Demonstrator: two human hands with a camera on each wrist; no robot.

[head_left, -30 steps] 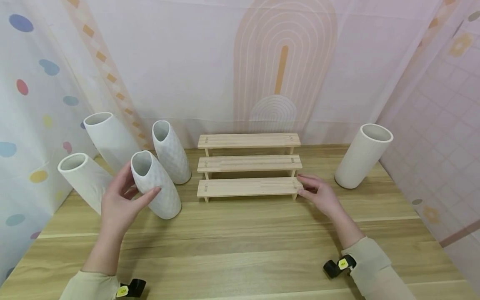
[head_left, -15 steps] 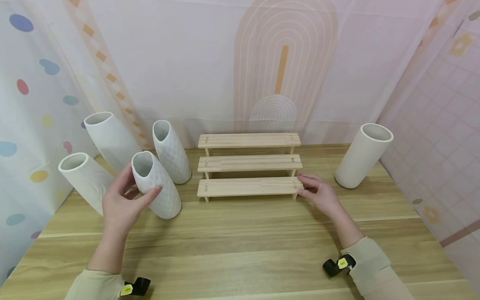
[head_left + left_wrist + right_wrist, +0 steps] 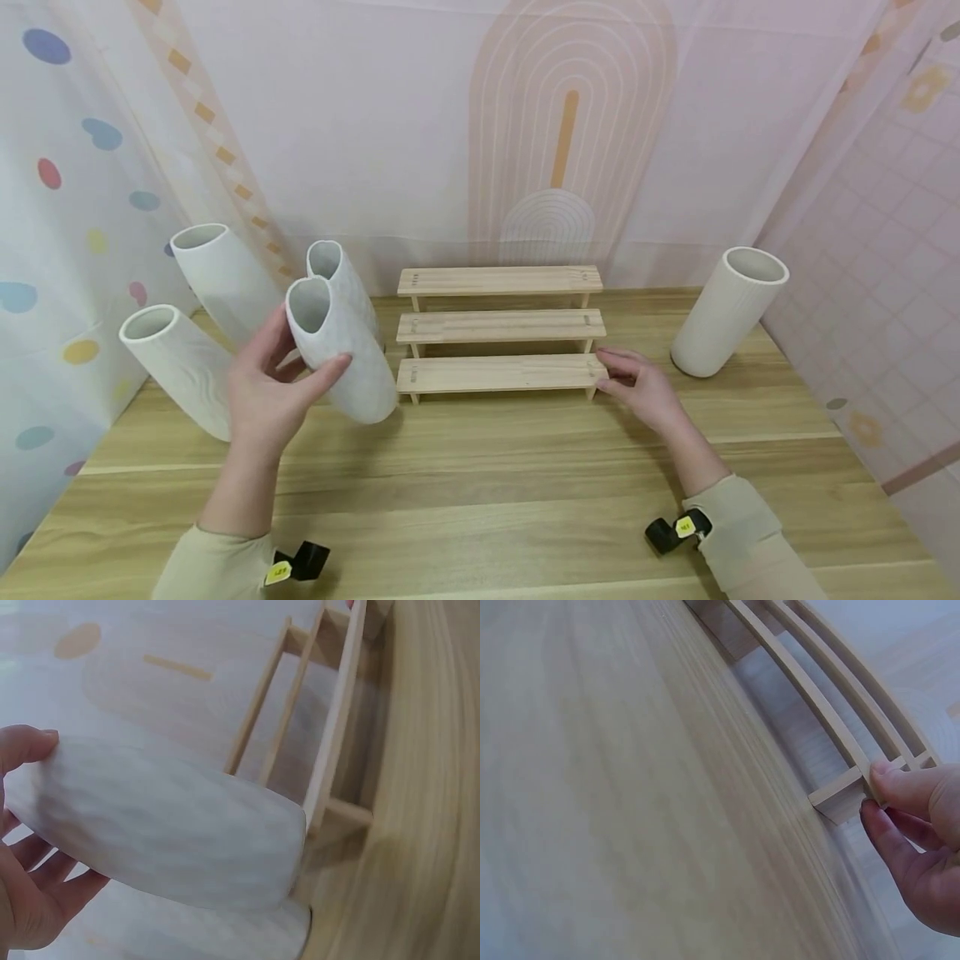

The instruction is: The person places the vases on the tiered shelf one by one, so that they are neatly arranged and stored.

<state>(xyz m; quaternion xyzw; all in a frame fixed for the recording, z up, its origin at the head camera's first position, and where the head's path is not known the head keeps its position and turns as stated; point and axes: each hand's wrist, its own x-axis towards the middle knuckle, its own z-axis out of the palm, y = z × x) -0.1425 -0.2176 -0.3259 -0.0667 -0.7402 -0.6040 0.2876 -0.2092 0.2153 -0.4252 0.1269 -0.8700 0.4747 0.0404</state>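
My left hand grips a white dimpled vase by its upper part, thumb on the near side. The vase leans with its mouth to the left, and its base is raised off the table in the left wrist view. Just behind it stands a similar dimpled vase, partly hidden. To the right is a three-tier wooden shelf. My right hand pinches the right end of its lowest board; in the right wrist view, thumb and fingers meet around that corner.
Two more white vases stand at the left, a smooth one at the back and a wavy-textured one nearer. A ribbed white vase stands right of the shelf. Patterned curtains border the wooden table.
My left hand has lifted the dimpled vase and carried it right toward the shelf, now overlapping the vase behind. My right hand has stayed on the shelf's end.
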